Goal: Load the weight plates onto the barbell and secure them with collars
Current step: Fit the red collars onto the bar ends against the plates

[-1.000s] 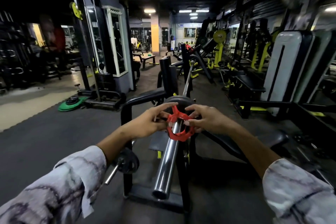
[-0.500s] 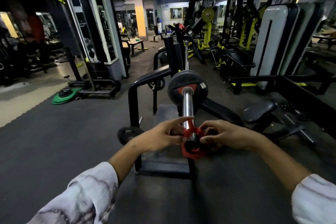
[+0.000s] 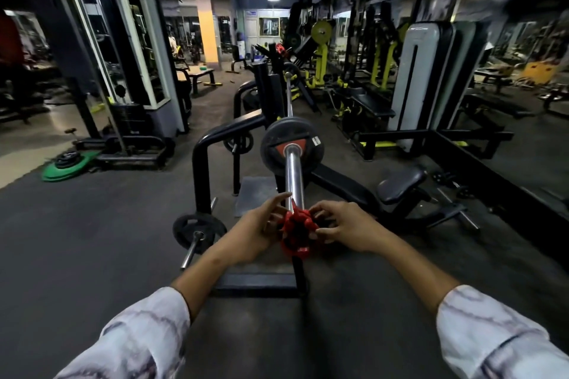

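Note:
A chrome barbell sleeve points toward me from the rack. A dark weight plate with a red triangle mark sits far up the sleeve. A red collar is at the near tip of the sleeve, covering its end. My left hand holds the collar from the left, index finger stretched along the bar. My right hand pinches the collar from the right with curled fingers. Whether the collar is on or just off the tip is hidden.
A black rack frame stands left of the bar, with a small plate on a peg low down. A bench seat lies to the right. Green and dark plates lie on the floor far left. Machines line the right side.
The collar and both hands have slid from beside the plate back along the sleeve to its near end. The view has pulled back and tilted down.

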